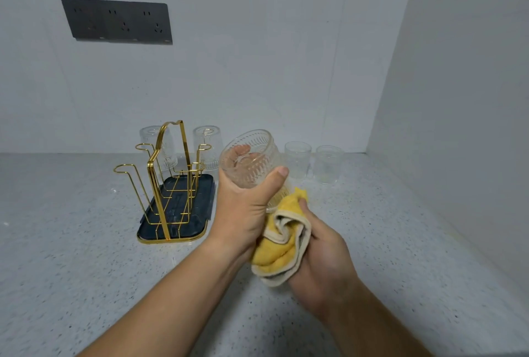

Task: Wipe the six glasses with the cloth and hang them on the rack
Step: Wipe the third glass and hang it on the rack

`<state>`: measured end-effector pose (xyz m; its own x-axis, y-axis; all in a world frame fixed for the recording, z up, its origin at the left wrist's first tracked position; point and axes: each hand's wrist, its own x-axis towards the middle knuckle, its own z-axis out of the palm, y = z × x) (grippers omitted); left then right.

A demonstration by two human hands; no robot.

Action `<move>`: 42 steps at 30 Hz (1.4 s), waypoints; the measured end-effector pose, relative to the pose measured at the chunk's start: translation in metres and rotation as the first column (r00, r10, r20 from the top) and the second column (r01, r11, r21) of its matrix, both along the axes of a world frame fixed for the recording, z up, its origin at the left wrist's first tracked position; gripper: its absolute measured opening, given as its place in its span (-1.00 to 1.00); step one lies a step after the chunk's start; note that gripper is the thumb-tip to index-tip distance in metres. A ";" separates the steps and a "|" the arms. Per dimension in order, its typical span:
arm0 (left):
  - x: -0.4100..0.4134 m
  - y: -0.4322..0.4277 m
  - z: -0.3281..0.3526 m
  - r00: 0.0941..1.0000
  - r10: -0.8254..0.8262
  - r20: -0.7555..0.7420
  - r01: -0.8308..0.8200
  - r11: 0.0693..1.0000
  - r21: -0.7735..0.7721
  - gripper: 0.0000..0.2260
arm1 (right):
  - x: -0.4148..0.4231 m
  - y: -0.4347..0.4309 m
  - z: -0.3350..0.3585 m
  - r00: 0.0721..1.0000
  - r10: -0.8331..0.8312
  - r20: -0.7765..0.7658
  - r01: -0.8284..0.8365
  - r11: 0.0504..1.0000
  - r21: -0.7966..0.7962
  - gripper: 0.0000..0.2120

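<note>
Gold wire rack [183, 199] stands on bench [86, 256], left of centre. Two inverted glasses [157, 145] [208, 146] sit at its far pegs. Left hand [243, 207] grips a tilted glass [252, 159] above bench. Right hand [323, 256] clutches yellow cloth [283, 242] against its lower end. Two upright glasses [297, 159] [327, 163] stand at right.

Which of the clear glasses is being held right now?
The clear patterned glass, tilted in the left hand against the yellow cloth. The inverted glasses by the gold wire rack and the upright glasses on the speckled counter are untouched.
</note>
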<state>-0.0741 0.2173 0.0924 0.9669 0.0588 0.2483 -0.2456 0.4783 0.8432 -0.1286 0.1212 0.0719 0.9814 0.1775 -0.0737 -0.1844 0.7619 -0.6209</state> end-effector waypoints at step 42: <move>-0.017 -0.028 -0.008 0.995 -0.027 -0.100 -0.001 0.963 -0.270 -0.51 | 0.018 -0.002 -0.007 0.929 -0.317 0.193 0.366 0.871 -0.328 -0.57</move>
<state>-0.0914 0.1898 0.0848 0.9874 0.0974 0.1249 -0.1574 0.6937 0.7028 -0.1101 0.1190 0.0649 0.9809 -0.1841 0.0629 0.1470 0.4897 -0.8594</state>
